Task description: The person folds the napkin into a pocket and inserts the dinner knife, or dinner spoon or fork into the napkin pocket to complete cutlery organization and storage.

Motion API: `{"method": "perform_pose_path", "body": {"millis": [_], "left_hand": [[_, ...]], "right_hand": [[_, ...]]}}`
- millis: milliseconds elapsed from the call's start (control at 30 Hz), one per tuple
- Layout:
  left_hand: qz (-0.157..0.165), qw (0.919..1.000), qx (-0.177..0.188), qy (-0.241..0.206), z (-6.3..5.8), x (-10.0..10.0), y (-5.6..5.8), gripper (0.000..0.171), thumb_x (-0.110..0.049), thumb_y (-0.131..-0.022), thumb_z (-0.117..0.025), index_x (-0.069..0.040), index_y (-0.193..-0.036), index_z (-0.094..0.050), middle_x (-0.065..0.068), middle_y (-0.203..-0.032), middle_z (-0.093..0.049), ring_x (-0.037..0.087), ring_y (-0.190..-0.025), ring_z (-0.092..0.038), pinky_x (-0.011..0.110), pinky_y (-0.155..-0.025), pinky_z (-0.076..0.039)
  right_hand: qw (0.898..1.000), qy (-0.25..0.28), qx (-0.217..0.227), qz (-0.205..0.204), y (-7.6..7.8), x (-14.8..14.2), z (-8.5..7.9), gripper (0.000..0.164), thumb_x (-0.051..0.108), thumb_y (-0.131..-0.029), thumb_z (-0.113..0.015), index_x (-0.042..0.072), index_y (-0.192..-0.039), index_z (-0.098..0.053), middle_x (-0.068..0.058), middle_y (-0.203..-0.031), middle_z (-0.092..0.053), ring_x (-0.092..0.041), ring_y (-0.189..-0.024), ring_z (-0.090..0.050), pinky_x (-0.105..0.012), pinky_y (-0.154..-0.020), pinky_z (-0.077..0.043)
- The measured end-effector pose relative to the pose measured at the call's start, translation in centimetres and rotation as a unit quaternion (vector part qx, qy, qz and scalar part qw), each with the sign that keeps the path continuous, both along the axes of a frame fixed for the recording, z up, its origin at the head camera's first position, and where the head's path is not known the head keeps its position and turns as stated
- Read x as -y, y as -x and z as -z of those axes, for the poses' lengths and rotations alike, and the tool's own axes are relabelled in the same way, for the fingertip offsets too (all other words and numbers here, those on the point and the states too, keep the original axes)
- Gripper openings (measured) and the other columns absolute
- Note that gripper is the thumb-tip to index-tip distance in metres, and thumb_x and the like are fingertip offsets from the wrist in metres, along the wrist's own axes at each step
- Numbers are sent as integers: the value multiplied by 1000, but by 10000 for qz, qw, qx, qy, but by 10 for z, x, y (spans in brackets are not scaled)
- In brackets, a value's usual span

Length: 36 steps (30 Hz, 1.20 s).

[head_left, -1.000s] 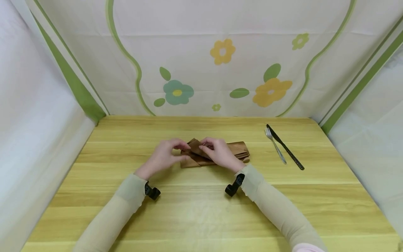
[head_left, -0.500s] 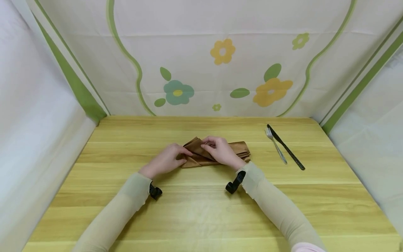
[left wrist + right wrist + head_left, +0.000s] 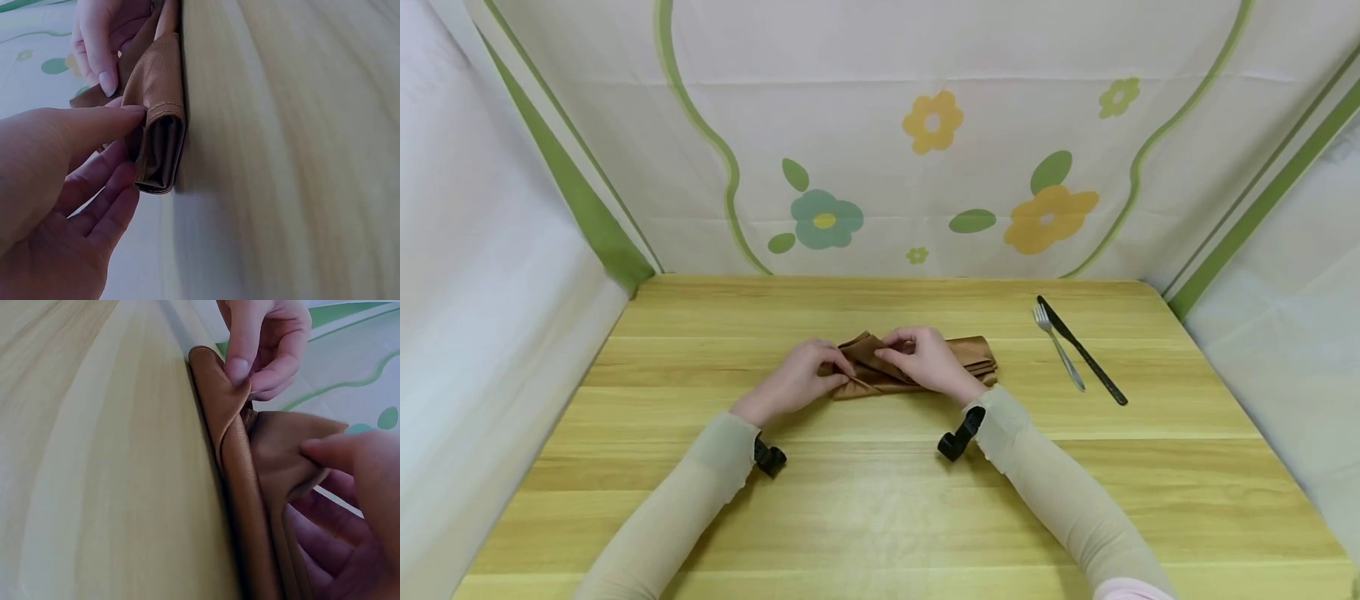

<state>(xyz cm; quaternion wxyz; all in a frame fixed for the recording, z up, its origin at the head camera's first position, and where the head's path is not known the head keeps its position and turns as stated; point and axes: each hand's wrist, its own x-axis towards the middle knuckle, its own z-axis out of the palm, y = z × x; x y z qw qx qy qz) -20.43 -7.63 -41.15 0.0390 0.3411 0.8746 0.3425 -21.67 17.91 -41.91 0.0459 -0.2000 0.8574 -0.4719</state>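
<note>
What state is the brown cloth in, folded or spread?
Folded. The brown cloth lies as a narrow strip, layers showing at its end in the left wrist view; left hand and right hand pinch parts of it.

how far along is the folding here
Done: the brown cloth is folded into a layered strip. In hand: the left hand pinches the cloth near its left end while the right hand holds up a flap. Remaining: that flap probably needs settling; the fork and knife lie to the right, unheld.

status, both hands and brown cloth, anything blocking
Left hand pinching folded brown cloth; right hand holding its raised flap. Fork, knife off to the right, not blocking.
</note>
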Motion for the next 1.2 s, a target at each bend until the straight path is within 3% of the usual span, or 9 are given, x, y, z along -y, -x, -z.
{"method": "perform_pose_path", "body": {"millis": [133,300,400,567,667,800,900,1200], "left_hand": [[13,9993,168,-337,-2,1,-1,10,-6,-94,-75,-13,-101,-78,-3,-102,-68,18,-99,-64,39,-87,-54],[53,9980,271,-565,0,3,-1,12,-5,-94,-74,-14,-100,-77,-4,-105,-68,15,-99,-65,38,-88,-54],[59,9978,338,-572,1,4,0,13,-5,-94,-74,-16,-100,-77,-5,-105,-67,13,-98,-64,37,-88,-54],[88,9974,376,-607,1,5,1,13,-4,-93,-75,-17,-96,-77,-7,-101,-67,13,-98,-64,38,-89,-53],[121,9972,387,-626,0,6,1,13,-4,-93,-75,-18,-94,-77,-8,-101,-67,13,-98,-64,40,-90,-52],[149,9967,422,-680,-2,6,-1,13,-4,-92,-75,-16,-91,-77,-8,-99,-68,14,-98,-64,42,-92,-52],[150,9961,452,-739,-3,7,-2,12,-3,-91,-75,-15,-90,-77,-8,-97,-68,15,-97,-64,44,-91,-52],[123,9966,427,-701,-4,5,-4,12,-5,-91,-76,-16,-90,-78,-9,-98,-68,15,-97,-63,42,-90,-52]], "right_hand": [[9994,-112,-148,-304,-1,2,0,9,20,-94,-77,16,-101,-81,6,-96,-74,-11,-84,-68,-32,-73,-57],[9917,-697,-474,-973,-2,7,0,9,20,-93,-77,16,-100,-82,7,-95,-73,-8,-86,-66,-29,-74,-56],[9875,-955,-328,-1207,-2,6,-5,10,25,-95,-75,20,-100,-82,10,-96,-72,-6,-84,-64,-28,-72,-54],[9899,-862,479,-1018,3,5,-12,29,38,-103,-61,23,-86,-79,9,-66,-55,-9,-53,-40,-27,-54,-36],[9897,-849,587,-995,5,9,-12,34,45,-102,-60,23,-83,-78,7,-60,-52,-12,-50,-34,-28,-52,-32],[9906,-929,301,-957,4,17,-7,21,44,-95,-73,24,-92,-80,11,-78,-70,-10,-60,-55,-27,-58,-46],[9918,-1072,61,-695,2,22,-2,16,38,-91,-79,21,-91,-78,10,-79,-70,-11,-67,-62,-29,-63,-52],[9803,-1908,-507,45,-3,34,1,23,43,-84,-84,24,-83,-70,13,-75,-64,-7,-65,-59,-28,-61,-51]]}}
